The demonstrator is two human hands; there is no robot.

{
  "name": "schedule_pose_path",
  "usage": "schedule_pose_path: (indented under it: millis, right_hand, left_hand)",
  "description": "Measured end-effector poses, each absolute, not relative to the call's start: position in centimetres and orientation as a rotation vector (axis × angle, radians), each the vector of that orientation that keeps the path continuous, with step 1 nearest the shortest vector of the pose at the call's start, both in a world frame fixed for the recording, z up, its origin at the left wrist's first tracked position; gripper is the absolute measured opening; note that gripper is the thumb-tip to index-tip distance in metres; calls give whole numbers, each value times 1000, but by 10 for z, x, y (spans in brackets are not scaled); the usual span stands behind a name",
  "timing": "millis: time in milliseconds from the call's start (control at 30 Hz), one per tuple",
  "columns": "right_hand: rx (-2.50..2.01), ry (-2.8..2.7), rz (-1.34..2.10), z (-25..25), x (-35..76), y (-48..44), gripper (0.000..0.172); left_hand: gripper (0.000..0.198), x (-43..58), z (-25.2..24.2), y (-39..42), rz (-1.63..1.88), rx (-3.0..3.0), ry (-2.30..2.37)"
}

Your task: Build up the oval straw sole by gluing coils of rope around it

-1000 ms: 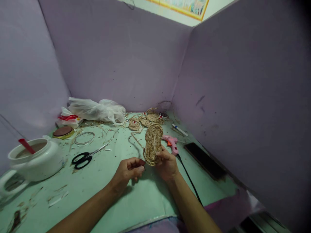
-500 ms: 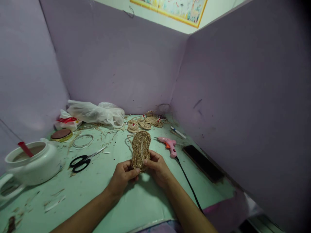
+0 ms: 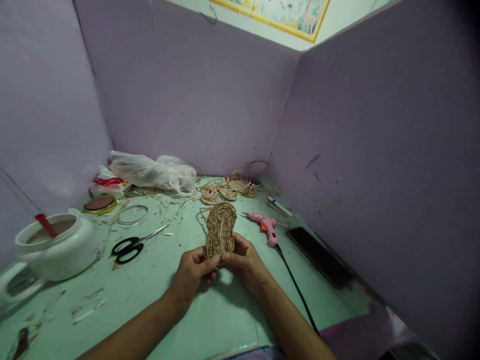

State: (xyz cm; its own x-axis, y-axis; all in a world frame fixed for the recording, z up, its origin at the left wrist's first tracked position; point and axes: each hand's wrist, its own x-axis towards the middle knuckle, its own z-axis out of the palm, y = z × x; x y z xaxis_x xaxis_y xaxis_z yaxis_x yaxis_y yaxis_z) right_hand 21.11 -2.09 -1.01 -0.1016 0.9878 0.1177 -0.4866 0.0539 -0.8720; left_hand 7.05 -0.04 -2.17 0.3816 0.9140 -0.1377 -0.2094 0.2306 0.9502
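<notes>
A woven straw sole (image 3: 221, 227), shaped like a small slipper bottom, is held up between my two hands above the green table. My left hand (image 3: 197, 272) grips its lower left edge, thumb on the front face. On the lower right edge, my right hand (image 3: 245, 260) is closed with its thumb pressed near the bottom. A loose strand of straw cord (image 3: 203, 215) hangs at the sole's upper left. Behind it lie several small straw slippers (image 3: 227, 192), some with red beads. To the right of my right hand rests a pink glue gun (image 3: 265, 226).
Black-handled scissors (image 3: 131, 249), a wire ring (image 3: 132, 214) and a white pot (image 3: 62, 250) stand to the left. A plastic bag (image 3: 155, 172) lies at the back. A phone (image 3: 318, 256) and a white pen (image 3: 279, 206) are on the right, by the purple wall.
My right thumb has slid down the sole towards its lower edge, close to my left thumb. The whole view has shifted slightly, with the table things appearing a little further right.
</notes>
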Motion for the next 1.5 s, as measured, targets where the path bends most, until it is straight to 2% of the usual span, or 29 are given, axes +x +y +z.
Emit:
schedule_pose_path:
  millis: [533, 700, 867, 967, 1033, 1133, 1333, 1500]
  right_hand:
    - [-725, -923, 1477, -7, 207, -23, 47]
    - [-821, -854, 1362, -20, 223, -14, 27]
    - [-1073, -815, 1095, -38, 248, -3, 30]
    - [-1227, -935, 967, -42, 250, -2, 29]
    - [-1307, -1045, 911, -42, 246, -3, 28]
    - [-1399, -1207, 846, -41, 238, -8, 23]
    - [-1561, -1433, 752, -32, 228, -22, 11]
    - [-1604, -1598, 841, -18, 229, -39, 29]
  left_hand:
    - [35, 71, -18, -5, 979, 1142, 876]
    - [30, 64, -9, -8, 891, 1209, 953]
    - [25, 28, 15, 6, 440, 1424, 1108]
    - [31, 0, 26, 24, 240, 1620, 1266]
    - [34, -13, 29, 33, 272, 1743, 1418]
    - [29, -18, 29, 31, 366, 1872, 1584]
    - [38, -2, 20, -17, 324, 1982, 1676]
    - [29, 5, 12, -32, 226, 1993, 1588]
